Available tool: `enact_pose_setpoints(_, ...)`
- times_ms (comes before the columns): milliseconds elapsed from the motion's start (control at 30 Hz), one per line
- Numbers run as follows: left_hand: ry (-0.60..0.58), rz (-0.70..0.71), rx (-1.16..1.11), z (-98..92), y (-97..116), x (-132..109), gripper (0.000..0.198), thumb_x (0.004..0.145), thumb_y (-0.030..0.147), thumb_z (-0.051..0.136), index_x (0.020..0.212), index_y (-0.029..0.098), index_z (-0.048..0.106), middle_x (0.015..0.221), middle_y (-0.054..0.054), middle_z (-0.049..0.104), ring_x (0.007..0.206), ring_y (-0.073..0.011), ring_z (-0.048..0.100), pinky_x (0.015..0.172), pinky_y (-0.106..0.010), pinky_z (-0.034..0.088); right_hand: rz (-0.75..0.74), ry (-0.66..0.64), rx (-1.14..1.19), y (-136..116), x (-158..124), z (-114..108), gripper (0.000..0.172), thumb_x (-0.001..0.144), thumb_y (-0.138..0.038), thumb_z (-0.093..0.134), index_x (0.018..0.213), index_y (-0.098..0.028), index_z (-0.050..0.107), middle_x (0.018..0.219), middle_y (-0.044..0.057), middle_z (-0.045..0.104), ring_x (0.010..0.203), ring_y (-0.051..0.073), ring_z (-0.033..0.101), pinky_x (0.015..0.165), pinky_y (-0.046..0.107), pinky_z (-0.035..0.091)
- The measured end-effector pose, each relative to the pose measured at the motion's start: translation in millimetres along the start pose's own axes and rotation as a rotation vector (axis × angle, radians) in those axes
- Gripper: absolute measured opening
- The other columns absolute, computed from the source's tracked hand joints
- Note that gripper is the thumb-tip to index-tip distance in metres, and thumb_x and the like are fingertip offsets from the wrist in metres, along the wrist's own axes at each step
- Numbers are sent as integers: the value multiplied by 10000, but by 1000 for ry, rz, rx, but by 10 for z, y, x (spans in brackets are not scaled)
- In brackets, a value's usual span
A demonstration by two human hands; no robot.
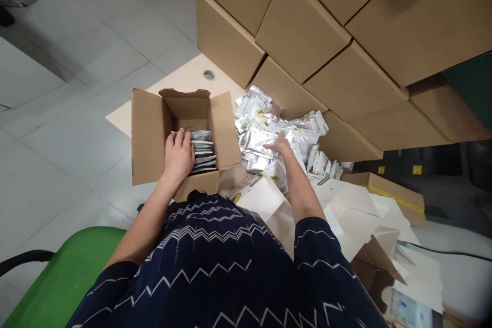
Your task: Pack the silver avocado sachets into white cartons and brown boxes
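Observation:
My left hand (179, 155) reaches into an open cardboard carton (147, 136), its fingers stretched out over the left end of a row of sachets (203, 152). Those sachets stand on edge, packed face to face. On the right, my right hand (282, 145) is at a loose pile of silver foil sachets (255, 105) with avocado pictures. Its thumb lies over the right edge of a plain silver sachet (258, 140), apparently pinching it; the other fingers are mostly hidden.
Stacked brown cartons (303, 31) rise behind the pile. White printed boxes (265, 199) and folded card lie in front and to the right. The pale tabletop (184, 82) has a round cable hole (209, 75). A green chair (73, 271) stands at lower left.

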State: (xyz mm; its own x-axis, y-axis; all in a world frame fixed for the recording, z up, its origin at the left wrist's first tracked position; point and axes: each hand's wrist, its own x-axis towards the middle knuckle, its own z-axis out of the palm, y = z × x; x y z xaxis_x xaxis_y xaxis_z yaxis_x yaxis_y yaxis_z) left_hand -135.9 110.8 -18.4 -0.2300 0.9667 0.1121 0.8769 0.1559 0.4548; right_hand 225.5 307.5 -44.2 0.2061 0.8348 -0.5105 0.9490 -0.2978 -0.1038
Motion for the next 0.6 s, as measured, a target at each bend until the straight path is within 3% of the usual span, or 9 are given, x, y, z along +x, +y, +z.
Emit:
enact_pose_setpoints(100,1,-1,10,-1,2,1,542,939,269,373,1400,24,519,1537,-238,438,1428,-391,354,1172,-601,276,3,47,16,45,41,-85,1264,519,-415,928,1539,-45,280,1419,265,535,1315,341,539,1067,375,454)
enact_pose_setpoints(233,-8,-6,11,-13,13,3,553,949,279,361,1391,-12,522,1536,-257,429,1431,-385,350,1192,-578,261,16,41,103,146,23,-206,797,566,-348,904,1238,-48,600,1204,209,680,1084,297,664,866,307,537)
enact_pose_setpoints(333,-8,-4,16,-18,16,0,556,962,284,341,1398,-11,521,1535,-250,435,1430,-381,354,1194,-570,262,-18,-8,343,224,-32,-283,519,637,-377,846,1039,-110,655,973,101,733,818,202,683,682,260,528)
enact_pose_setpoints(433,-10,2,24,-19,18,-3,559,972,287,325,1404,-11,516,1537,-253,430,1430,-387,349,1187,-579,268,-116,-17,548,256,-89,-367,431,651,-387,803,970,-146,643,846,34,723,698,149,639,646,246,509)
enact_pose_setpoints(600,-18,-9,24,-27,26,3,557,966,278,342,1401,-23,516,1532,-262,431,1432,-383,347,1198,-564,262,-354,90,655,154,-211,-610,399,630,-394,764,918,-146,641,823,26,704,724,168,623,726,311,521)
